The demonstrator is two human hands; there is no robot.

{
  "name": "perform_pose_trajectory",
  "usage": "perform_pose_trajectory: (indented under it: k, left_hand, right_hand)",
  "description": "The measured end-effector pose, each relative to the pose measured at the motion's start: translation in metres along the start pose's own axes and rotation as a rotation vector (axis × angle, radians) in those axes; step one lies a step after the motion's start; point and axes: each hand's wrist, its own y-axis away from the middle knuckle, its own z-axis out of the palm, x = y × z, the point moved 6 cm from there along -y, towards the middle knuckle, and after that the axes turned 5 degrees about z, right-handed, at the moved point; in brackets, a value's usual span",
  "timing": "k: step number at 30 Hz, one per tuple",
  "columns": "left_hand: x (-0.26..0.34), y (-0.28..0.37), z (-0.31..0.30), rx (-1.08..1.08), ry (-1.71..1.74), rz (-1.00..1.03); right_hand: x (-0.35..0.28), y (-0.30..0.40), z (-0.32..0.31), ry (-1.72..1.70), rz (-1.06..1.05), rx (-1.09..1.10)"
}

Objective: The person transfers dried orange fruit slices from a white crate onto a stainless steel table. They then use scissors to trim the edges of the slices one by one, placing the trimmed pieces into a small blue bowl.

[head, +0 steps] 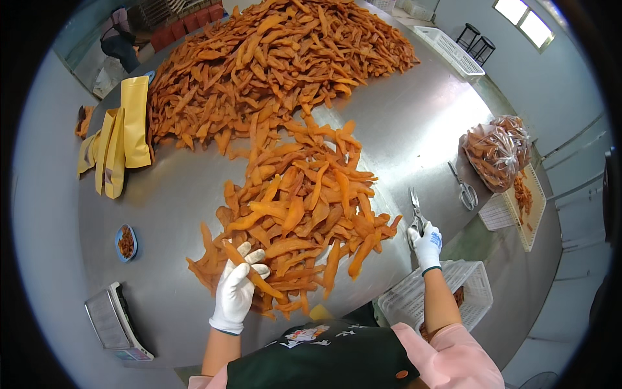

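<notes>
My left hand, in a white glove, holds one orange strip, which looks like dried sweet potato. The strip slants across the fingers above the near edge of a loose heap of similar strips. To the right of this heap, my gloved right hand grips metal scissors by the handles. Their blades point away from me and look slightly parted. Part of the handles is hidden by the fingers.
A much larger pile of strips covers the far side of the metal table. Yellow packets, a blue dish and a scale stand left. Right are more scissors, a filled plastic bag and a white crate.
</notes>
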Motion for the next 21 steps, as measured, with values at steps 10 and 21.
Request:
perform_pose_trajectory:
  k: [10, 21]
  left_hand:
    - [-0.005, 0.008, 0.003, 0.11, -0.078, -0.052]
    - [-0.008, 0.025, 0.023, -0.122, -0.287, -0.126]
  right_hand:
    - [0.013, -0.024, -0.001, -0.036, 0.085, -0.193]
    - [-0.127, 0.147, -0.07, -1.075, -0.115, -1.034]
